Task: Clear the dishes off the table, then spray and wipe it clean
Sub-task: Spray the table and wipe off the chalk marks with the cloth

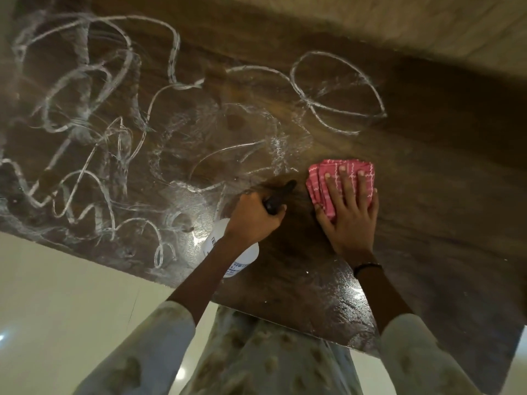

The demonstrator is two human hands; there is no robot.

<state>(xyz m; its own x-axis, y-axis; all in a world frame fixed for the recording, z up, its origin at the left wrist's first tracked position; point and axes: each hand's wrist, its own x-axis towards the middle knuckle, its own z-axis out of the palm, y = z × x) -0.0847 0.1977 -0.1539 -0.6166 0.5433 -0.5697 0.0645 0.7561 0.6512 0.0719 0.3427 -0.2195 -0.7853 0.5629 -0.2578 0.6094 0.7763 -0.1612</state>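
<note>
A dark wooden table (427, 143) fills the view, covered on its left and middle with white looping streaks (94, 115). My left hand (253, 215) grips the black trigger head of a white spray bottle (236, 252), nozzle pointing toward the table's middle. My right hand (349, 212) lies flat, fingers spread, pressing a folded pink patterned cloth (339, 178) onto the table just right of the nozzle. No dishes are in view.
The table's near edge runs diagonally from the lower left to the lower right, with pale floor (57, 295) below it. A light wall (427, 21) shows beyond the far edge. Wet sheen covers the near corner (342, 295).
</note>
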